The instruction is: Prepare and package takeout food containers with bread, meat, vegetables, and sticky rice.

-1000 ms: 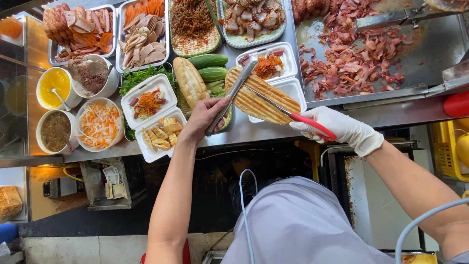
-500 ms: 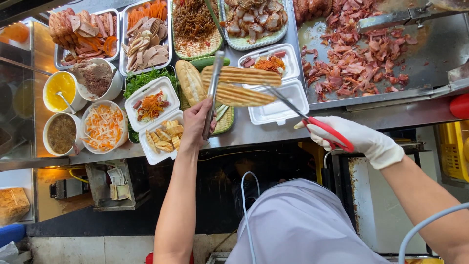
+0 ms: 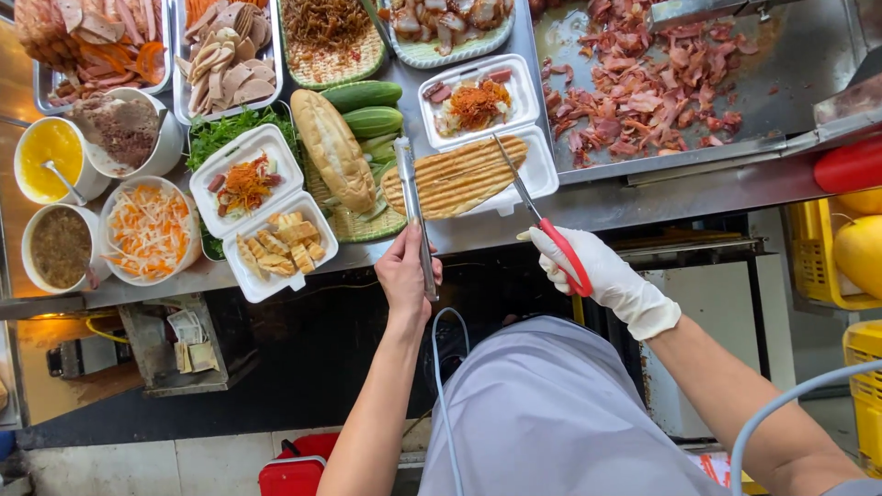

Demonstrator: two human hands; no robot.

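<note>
Pressed, grill-marked bread (image 3: pixel 455 174) is seen laid across the rim of an open white foam box (image 3: pixel 482 124), just beside a basket holding a plain baguette (image 3: pixel 333 152) and cucumbers (image 3: pixel 366 106). Metal tongs (image 3: pixel 415 216) are held in the bare left hand (image 3: pixel 406 274), their tips pressed together at the bread's left end. Red-handled scissors (image 3: pixel 542 225) are gripped in the gloved right hand (image 3: pixel 597 274), the blades narrowly parted and resting on the bread's right part. No cut pieces of this bread are visible, so the cutting is judged barely begun. A second foam box (image 3: pixel 262 211) nearby already holds cut toasted pieces and shredded salad, and that portion is judged finished.
</note>
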